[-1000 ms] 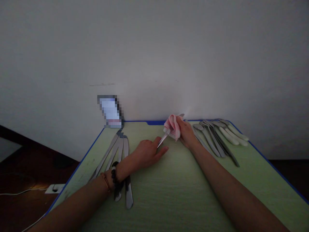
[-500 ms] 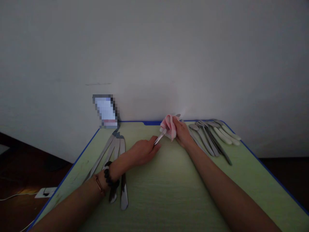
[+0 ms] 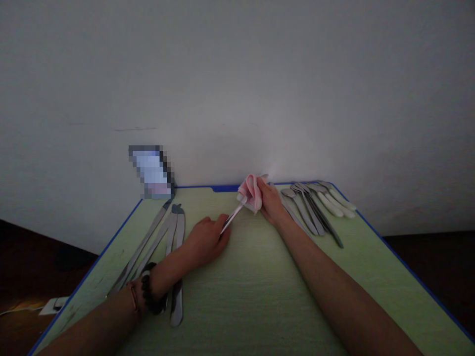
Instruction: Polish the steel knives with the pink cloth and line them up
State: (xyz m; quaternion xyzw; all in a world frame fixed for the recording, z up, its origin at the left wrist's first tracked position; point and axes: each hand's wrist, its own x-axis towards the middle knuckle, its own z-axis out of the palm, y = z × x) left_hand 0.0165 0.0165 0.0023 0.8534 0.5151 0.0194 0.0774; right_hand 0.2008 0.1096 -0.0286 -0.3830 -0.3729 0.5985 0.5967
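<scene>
My left hand (image 3: 208,241) is closed round the handle end of a metal table knife (image 3: 233,216), which slants up and away over the table. My right hand (image 3: 271,201) grips a folded pink cloth (image 3: 251,192) wrapped around the knife's far part. A bit of the grey blade tip pokes out beyond the cloth; the rest of the blade is hidden. Under and beside my left forearm lie several table knives (image 3: 179,230), partly covered by it. Just right of my right hand rest several spoons and other cutlery (image 3: 308,210), some with white handles (image 3: 331,205).
The pale green table (image 3: 256,296) has a blue edge and stands against a grey wall (image 3: 237,89). A blurred phone-like screen (image 3: 152,170) leans at the back left corner. On the floor at left is a white power strip (image 3: 54,305) with a cable.
My left hand has drawn back a little from the cloth, so more of the knife's handle shows. My right hand keeps its hold on the cloth. The whole view has shifted slightly.
</scene>
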